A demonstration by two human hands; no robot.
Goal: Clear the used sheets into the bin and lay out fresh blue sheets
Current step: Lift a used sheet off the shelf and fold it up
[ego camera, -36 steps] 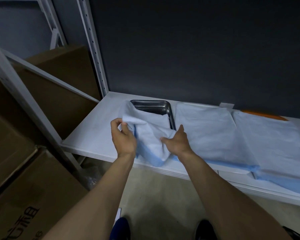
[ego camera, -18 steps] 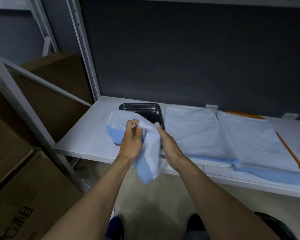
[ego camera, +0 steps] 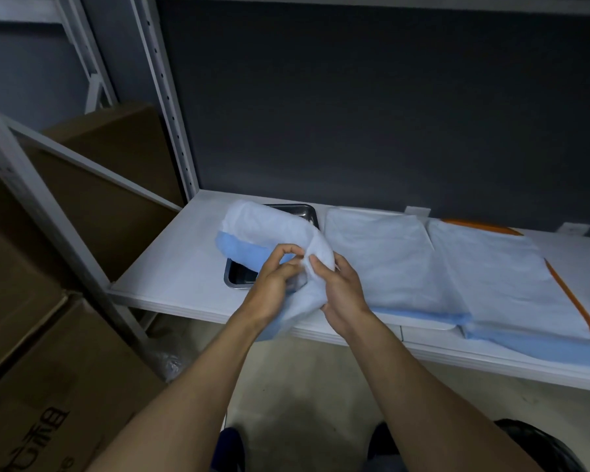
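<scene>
Folds of the crumpled white, blue-edged sheet, pinched in the grip of both left hand and right hand above the rectangular steel tray toward the front left corner of the white shelf, could snag that tray and drag it off.

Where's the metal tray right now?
Head view, left of centre: the metal tray sits on the white shelf, partly hidden behind the bunched sheet, just left of the flat sheets.
</scene>
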